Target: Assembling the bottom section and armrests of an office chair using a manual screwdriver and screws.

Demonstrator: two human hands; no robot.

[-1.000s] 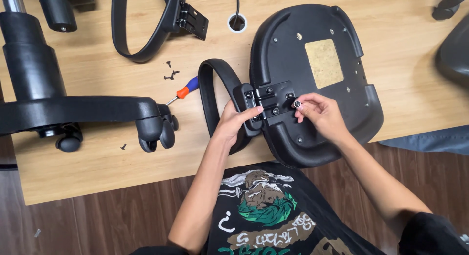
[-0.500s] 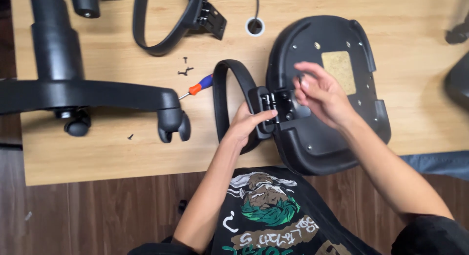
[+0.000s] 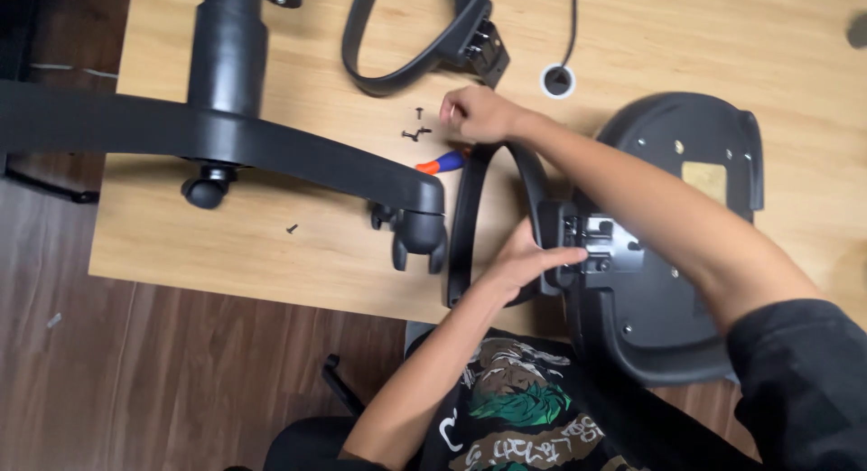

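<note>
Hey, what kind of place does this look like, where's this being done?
Probably a home or office room used as a makeshift assembly spot, not a workshop. A light wooden desk with a cable grommet stands on dark wood flooring, and office-chair parts lie on it: a seat pan and a wheeled base.
</note>
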